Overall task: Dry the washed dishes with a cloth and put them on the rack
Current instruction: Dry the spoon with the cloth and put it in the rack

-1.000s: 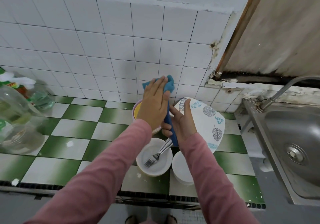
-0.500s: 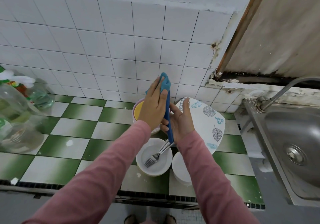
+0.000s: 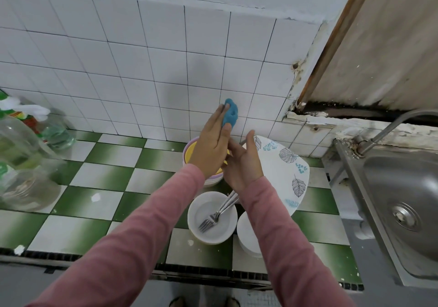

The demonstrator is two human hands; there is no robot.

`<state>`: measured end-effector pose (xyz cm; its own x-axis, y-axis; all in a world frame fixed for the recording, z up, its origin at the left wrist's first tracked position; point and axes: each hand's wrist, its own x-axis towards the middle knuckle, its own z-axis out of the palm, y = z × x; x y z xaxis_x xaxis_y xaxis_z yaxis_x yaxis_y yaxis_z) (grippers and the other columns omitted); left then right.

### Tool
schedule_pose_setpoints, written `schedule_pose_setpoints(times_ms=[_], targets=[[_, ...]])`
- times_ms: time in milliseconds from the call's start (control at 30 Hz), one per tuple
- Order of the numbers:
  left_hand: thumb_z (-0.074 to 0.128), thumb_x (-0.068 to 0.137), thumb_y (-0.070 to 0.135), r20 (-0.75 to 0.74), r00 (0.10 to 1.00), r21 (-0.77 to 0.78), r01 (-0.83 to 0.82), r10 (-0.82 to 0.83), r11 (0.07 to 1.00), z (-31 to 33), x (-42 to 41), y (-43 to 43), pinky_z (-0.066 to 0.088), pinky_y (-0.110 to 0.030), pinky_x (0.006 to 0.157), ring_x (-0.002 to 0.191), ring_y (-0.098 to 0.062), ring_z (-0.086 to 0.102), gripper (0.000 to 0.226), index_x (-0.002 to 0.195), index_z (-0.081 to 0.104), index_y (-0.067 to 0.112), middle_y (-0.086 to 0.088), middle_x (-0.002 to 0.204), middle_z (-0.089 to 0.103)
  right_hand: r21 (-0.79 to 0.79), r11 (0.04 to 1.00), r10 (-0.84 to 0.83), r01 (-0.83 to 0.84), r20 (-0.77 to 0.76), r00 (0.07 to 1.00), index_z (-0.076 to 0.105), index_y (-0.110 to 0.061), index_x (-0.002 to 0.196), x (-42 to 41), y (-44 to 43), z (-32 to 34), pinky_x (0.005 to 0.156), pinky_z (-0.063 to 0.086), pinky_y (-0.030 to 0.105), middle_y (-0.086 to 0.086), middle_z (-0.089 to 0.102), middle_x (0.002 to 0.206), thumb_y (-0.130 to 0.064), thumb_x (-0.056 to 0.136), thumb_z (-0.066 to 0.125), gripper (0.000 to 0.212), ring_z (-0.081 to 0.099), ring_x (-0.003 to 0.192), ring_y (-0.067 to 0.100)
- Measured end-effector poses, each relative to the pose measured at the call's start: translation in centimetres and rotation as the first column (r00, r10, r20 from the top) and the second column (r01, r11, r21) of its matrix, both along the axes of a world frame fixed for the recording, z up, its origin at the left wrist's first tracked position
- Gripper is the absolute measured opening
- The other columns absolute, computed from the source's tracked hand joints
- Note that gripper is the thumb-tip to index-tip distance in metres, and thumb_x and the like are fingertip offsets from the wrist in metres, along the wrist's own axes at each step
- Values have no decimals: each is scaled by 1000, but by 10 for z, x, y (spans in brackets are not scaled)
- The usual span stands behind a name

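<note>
One cloth (image 3: 230,116) is pinched by the left hand (image 3: 211,150) over the checked counter (image 3: 106,171), before the tiled wall (image 3: 166,57); right hand (image 3: 244,164) fingers are hidden.

Left hand (image 3: 212,150): we pinch the blue cloth (image 3: 230,116) between thumb and fingers.
Right hand (image 3: 244,164): we hold the forks (image 3: 213,219), tines over the white bowl (image 3: 194,226).
Alongside: leaf-patterned plate (image 3: 284,171).

A green-and-white tiled table (image 3: 99,181) is backed by a white tiled wall (image 3: 142,57). Clear plastic bottles (image 3: 21,155) are stood at the far left. A steel sink (image 3: 403,188) with a tap (image 3: 388,129) is set at the right. A stained board (image 3: 391,46) is seen above it.
</note>
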<state>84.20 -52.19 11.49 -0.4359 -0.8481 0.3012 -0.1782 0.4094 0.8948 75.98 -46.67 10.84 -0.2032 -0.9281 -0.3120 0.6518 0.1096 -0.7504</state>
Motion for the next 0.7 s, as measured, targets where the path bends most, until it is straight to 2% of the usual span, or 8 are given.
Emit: schedule_pose_setpoints(times_ms=[100, 167, 267, 333, 533, 633, 700], targets=[[32, 105, 27, 85, 992, -126, 100, -90, 987, -3, 5, 3, 19, -39, 122, 148, -13, 22, 49, 153, 30, 18, 1, 161, 24, -17, 999, -39, 41, 141, 989, 61, -10, 131, -7, 0, 4, 115, 37, 47, 17, 56, 141, -69, 97, 20, 79, 48, 134, 32], [31, 104, 30, 167, 979, -207, 150, -116, 967, -7, 8, 4, 17, -40, 123, 150, -15, 18, 51, 154, 29, 16, 0, 162, 22, -40, 996, -69, 79, 218, 973, 59, -8, 131, -10, -1, 8, 107, 44, 41, 15, 58, 137, -66, 98, 25, 75, 54, 129, 31], [24, 102, 41, 336, 935, -291, 220, -115, 931, -20, 11, 7, 12, -40, 124, 152, -18, 8, 58, 155, 26, 18, 3, 164, 14, -56, 993, -85, 106, 293, 952, 48, -8, 143, -16, -1, 13, 116, 34, 43, 18, 52, 144, -67, 97, 29, 77, 48, 135, 33], [22, 101, 43, 381, 917, -299, 241, -116, 923, -27, 12, 10, 7, -39, 125, 152, -18, 3, 59, 155, 25, 19, 8, 163, 9, -55, 994, -75, 97, 312, 947, 46, -8, 145, -19, 0, 15, 117, 33, 44, 20, 50, 145, -68, 95, 31, 80, 46, 136, 35], [24, 103, 38, 499, 864, -429, 317, -71, 846, -34, 16, 9, 11, -38, 124, 151, -20, 9, 51, 152, 20, 23, 5, 161, 15, 65, 996, -82, 66, 280, 956, 46, -3, 143, -33, -1, 10, 113, 38, 47, 23, 53, 141, -63, 96, 44, 76, 51, 131, 39], [30, 104, 35, 511, 856, -473, 353, -75, 807, -40, 21, 8, 20, -45, 122, 150, -24, 19, 51, 152, 32, 19, 0, 161, 26, 173, 981, -124, 91, 192, 974, 50, -3, 139, -39, -4, 10, 103, 49, 45, 21, 61, 133, -46, 97, 57, 60, 60, 122, 35], [30, 103, 35, 506, 858, -467, 355, -84, 810, -44, 24, 9, 20, -45, 121, 150, -24, 20, 50, 151, 33, 20, 1, 160, 27, 216, 972, -121, 96, 108, 987, 52, -1, 136, -45, -5, 12, 93, 55, 43, 21, 63, 129, -35, 98, 58, 52, 63, 117, 34]])
